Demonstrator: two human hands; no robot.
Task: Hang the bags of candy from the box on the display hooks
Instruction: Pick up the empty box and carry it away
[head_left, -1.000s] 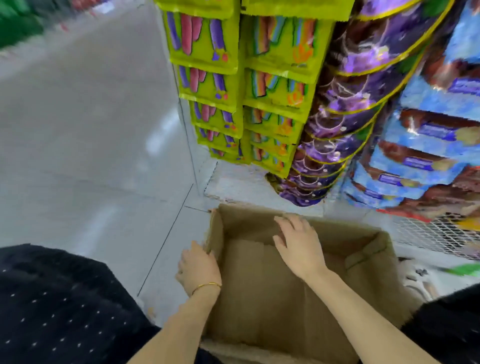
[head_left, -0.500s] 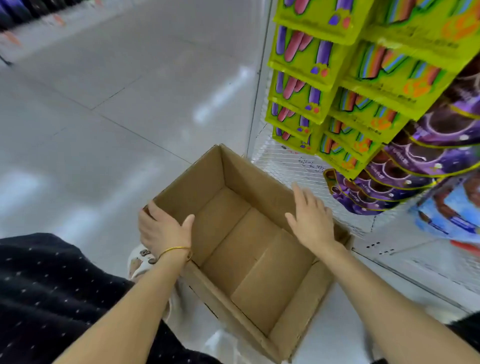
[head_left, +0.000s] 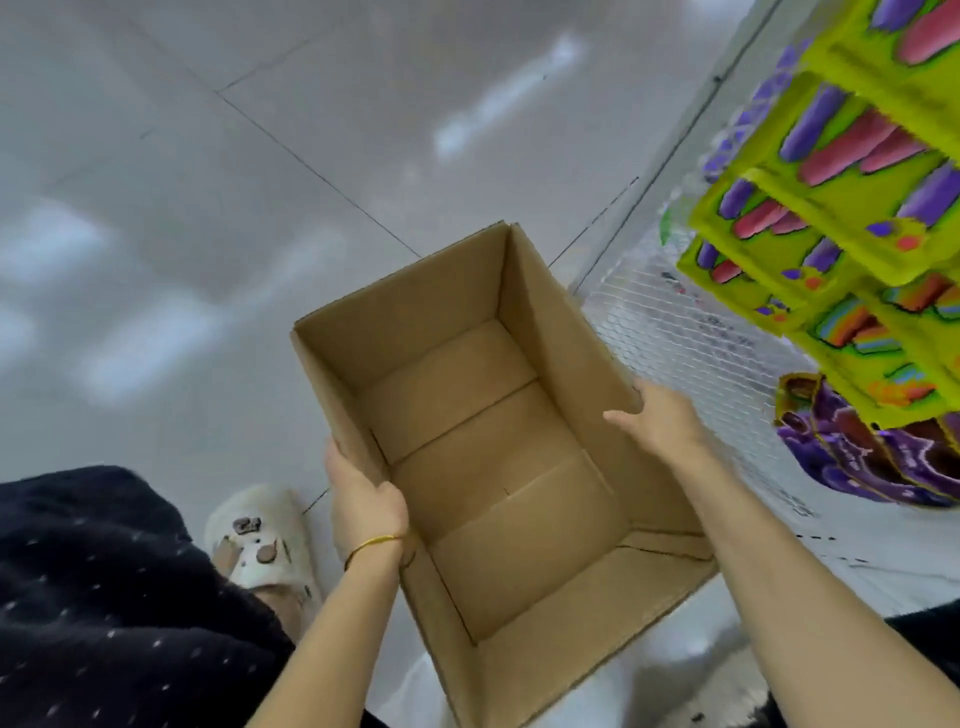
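An open brown cardboard box (head_left: 483, 447) is in front of me above the floor, and nothing lies inside it. My left hand (head_left: 363, 499) grips its left wall, thumb inside and fingers outside. My right hand (head_left: 660, 415) holds the right wall near the top edge, thumb over the rim. Green candy bags (head_left: 841, 208) with pink and purple sweets hang in rows at the upper right. Purple candy bags (head_left: 872, 457) hang below them.
A white wire mesh panel (head_left: 691, 343) backs the display at the right. Grey tiled floor (head_left: 208, 208) spreads to the left and beyond the box. My white slipper (head_left: 260, 535) and dark dotted clothing (head_left: 104, 597) are at the lower left.
The box has come up off the floor and turned, its far end now pointing away from me. My view has swung left, so the hanging bags sit at the right edge.
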